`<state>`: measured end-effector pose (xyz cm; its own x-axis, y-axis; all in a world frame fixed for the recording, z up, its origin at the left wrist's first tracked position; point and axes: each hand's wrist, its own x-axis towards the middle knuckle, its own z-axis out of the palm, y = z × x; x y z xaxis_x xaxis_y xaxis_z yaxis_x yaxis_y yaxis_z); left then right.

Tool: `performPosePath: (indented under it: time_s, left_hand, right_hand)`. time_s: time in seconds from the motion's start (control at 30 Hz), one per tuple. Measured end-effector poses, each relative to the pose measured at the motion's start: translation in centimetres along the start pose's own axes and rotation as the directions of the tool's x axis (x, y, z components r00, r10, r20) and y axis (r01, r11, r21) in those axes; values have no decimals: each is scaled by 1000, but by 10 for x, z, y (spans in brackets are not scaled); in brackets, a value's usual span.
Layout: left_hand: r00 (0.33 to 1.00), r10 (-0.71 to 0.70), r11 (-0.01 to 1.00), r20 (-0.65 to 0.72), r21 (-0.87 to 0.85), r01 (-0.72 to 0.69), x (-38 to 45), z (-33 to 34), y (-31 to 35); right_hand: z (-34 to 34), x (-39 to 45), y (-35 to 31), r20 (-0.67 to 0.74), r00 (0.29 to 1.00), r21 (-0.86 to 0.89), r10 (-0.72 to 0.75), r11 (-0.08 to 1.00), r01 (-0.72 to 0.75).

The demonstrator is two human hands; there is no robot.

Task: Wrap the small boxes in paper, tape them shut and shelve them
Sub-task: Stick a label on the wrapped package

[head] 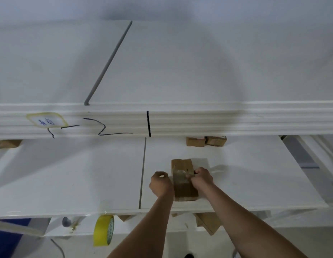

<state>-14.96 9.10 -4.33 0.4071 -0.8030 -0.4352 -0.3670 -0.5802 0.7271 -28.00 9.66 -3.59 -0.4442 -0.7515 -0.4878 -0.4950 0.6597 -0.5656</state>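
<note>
Taping step: right hand (202, 178) pinches tape on box (183, 180), left hand (160, 183) curled empty at its 9 o'clock; next, smooth tape flat

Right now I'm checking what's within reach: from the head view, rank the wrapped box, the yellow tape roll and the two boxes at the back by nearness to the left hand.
1. Wrapped box, beside the left hand, to its right.
2. Yellow tape roll, below the table edge, left.
3. Two boxes, back under the shelf.
</note>
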Motion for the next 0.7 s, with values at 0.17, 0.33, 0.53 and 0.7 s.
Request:
performPosePath:
  time_s: [0.17, 0.33, 0.53, 0.7]
  left_hand:
    - [995, 96, 995, 26, 6, -96, -8, 0, 10]
    - [987, 103, 976, 126, 181, -125, 3, -4, 10]
    - [978, 35, 976, 208, 203, -78, 4, -7, 19]
    - [938, -17, 995, 346, 94, -16, 2, -11, 24]
  right_hand:
    - [2, 3, 3, -22, 1000, -16, -1, 1000, 1]
    - [7, 8, 2, -59, 998, -47, 10, 999, -13]
    - [9, 0, -3, -122, 992, -122, 35, 991, -50]
    - [10, 4, 2, -36, 998, -125, 50, 991, -54]
